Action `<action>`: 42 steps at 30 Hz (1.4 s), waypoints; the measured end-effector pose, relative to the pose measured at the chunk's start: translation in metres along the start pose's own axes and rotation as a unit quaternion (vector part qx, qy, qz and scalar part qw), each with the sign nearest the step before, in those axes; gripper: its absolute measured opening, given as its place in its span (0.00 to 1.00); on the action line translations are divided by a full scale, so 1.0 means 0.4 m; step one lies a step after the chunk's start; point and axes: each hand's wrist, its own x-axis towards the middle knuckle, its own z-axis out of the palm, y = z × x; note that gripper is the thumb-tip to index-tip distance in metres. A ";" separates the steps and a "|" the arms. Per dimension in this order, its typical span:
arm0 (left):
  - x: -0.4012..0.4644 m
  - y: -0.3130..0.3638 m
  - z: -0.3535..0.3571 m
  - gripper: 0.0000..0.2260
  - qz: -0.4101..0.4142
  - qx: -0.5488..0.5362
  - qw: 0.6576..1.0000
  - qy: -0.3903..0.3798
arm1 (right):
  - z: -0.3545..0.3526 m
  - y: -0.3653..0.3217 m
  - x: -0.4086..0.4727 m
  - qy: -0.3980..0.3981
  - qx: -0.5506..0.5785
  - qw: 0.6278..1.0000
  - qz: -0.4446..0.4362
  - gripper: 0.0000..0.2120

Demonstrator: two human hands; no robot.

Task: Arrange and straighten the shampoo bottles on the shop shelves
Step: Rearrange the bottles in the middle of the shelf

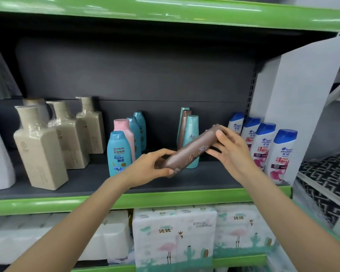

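A brown shampoo bottle (190,149) is held tilted in the air in front of the dark shelf (106,185), its cap end up to the right. My left hand (152,166) grips its lower end and my right hand (231,149) grips its upper end. Behind it stand a teal bottle (192,134) and a brown bottle (185,124). To the left, a blue Rejoice bottle (119,154), a pink bottle (126,130) and teal bottles (136,132) stand in a loose cluster. White Head & Shoulders bottles (281,154) line the right end.
Beige square bottles (41,148) in shrink wrap stand at the left of the shelf. A white upright panel (302,95) closes the right end. Packs of tissue paper (175,236) fill the shelf below. The green shelf edge (47,205) runs across the front.
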 end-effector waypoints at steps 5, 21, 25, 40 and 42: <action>-0.014 0.017 0.021 0.21 0.016 0.037 0.999 0.031 | -0.025 -0.002 -0.018 -0.031 0.032 0.999 -0.008 0.14; -0.028 0.026 0.034 0.32 0.041 0.063 0.985 0.153 | -0.052 -0.012 -0.022 -0.085 0.035 0.994 -0.054 0.20; -0.030 0.025 0.033 0.32 0.057 0.080 0.970 0.221 | -0.072 -0.003 -0.022 -0.057 -0.029 0.997 -0.045 0.18; -0.009 0.040 0.054 0.31 0.059 0.079 0.972 0.215 | -0.084 0.008 -0.024 0.009 0.011 0.998 -0.054 0.20; -0.006 0.040 0.054 0.30 0.047 0.063 0.981 0.175 | -0.083 0.003 -0.024 0.007 0.008 0.998 -0.055 0.19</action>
